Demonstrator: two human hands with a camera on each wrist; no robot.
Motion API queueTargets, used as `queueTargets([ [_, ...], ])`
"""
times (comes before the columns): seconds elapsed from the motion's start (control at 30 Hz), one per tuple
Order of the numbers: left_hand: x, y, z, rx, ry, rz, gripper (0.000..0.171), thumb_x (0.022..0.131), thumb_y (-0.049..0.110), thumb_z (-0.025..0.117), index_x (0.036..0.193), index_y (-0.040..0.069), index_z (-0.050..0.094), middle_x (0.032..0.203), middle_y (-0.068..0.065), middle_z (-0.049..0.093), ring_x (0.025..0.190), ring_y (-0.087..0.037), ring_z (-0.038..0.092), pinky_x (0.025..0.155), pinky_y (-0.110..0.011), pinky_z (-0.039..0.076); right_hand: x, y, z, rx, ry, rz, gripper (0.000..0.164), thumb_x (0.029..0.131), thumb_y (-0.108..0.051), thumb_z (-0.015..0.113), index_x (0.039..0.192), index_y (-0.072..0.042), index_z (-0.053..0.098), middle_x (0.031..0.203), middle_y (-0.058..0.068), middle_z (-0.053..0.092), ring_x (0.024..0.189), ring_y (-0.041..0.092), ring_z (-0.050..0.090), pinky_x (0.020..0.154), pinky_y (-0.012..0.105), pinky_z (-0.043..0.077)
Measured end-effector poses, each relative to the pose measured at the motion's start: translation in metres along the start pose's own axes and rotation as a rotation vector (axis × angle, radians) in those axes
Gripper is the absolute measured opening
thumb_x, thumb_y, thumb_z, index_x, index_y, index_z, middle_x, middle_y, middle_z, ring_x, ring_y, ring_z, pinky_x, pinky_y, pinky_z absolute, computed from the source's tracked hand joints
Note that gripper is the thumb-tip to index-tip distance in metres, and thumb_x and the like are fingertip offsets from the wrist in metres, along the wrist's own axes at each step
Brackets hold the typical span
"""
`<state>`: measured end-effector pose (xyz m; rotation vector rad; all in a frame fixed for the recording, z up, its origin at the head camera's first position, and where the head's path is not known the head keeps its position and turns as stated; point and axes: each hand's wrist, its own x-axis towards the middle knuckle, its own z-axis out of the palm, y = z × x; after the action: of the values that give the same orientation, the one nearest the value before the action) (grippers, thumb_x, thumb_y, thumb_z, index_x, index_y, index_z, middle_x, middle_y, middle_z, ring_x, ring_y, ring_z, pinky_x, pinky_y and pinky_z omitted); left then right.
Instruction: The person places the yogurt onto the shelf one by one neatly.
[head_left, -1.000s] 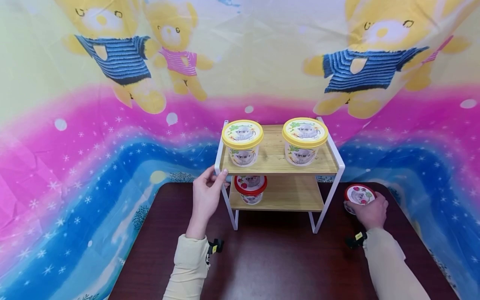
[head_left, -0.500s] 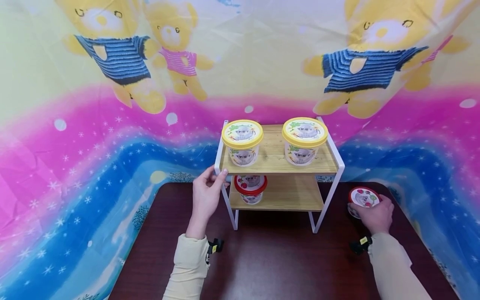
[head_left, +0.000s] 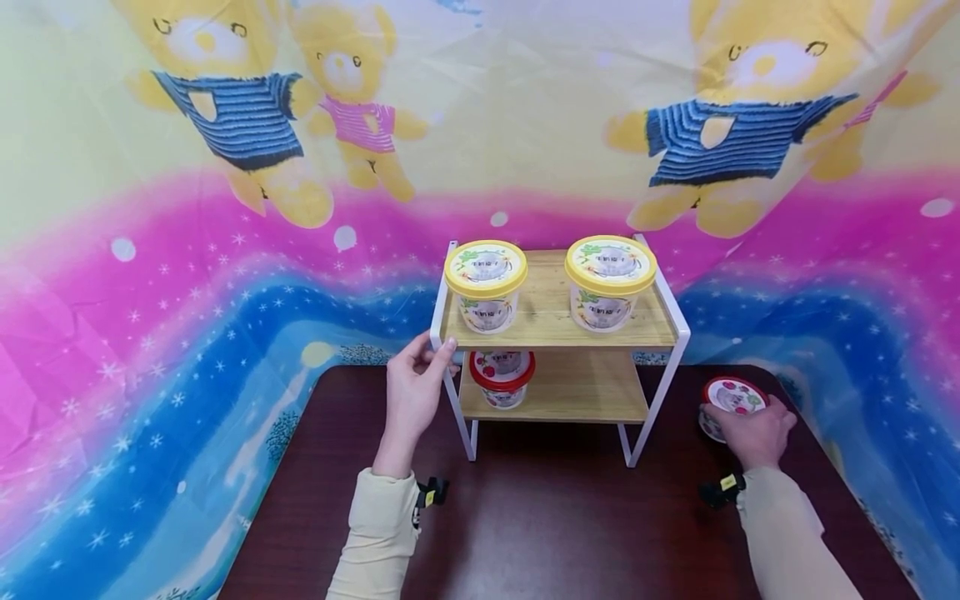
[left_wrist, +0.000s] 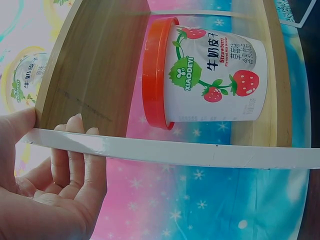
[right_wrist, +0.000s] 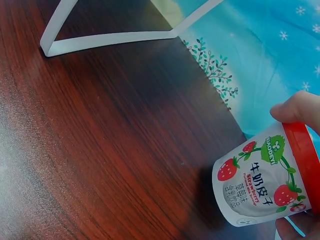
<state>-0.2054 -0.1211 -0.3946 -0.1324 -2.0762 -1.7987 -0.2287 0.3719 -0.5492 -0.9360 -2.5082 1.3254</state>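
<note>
My left hand (head_left: pixel 414 392) holds the upper left corner of a small two-tier shelf rack (head_left: pixel 555 335). In the left wrist view its thumb lies at the board's edge and its fingers (left_wrist: pixel 76 162) bend round the white side bar. A strawberry milk tub (head_left: pixel 502 379) with a red lid stands on the lower tier at the left. To the right of the rack, my right hand (head_left: pixel 759 435) grips a second red-lidded strawberry tub (right_wrist: pixel 260 180), thumb and fingers on either side of its lid. That tub is close over the tabletop.
Two yellow-lidded tubs stand on the top tier, a left tub (head_left: pixel 486 287) and a right tub (head_left: pixel 609 283). The dark wooden table (head_left: pixel 555 525) ends just right of my right hand. Behind it hangs a cloth (head_left: pixel 495 150) printed with bears.
My right hand has moved right and slightly toward me with the red-lidded tub, away from the rack. My left hand stays on the rack's corner.
</note>
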Motion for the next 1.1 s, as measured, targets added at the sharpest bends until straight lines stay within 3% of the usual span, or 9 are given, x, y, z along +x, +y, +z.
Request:
queueTargets([
  [1.1,-0.0001,-0.0012,-0.0001,-0.009,0.002,0.002,0.037,0.097,0.031,0.073,0.124,0.005,0.07,0.078,-0.013,0.062,0.074,-0.028,0.07,0.071,-0.033,0.059,-0.0014,0.0013,-0.0078,0.009,0.064,-0.038,0.112,0.087,-0.053,0.075,0.156,0.006,0.011,0.152,0.033,0.017,0.139,0.052,0.024,0.111,0.066,0.028],
])
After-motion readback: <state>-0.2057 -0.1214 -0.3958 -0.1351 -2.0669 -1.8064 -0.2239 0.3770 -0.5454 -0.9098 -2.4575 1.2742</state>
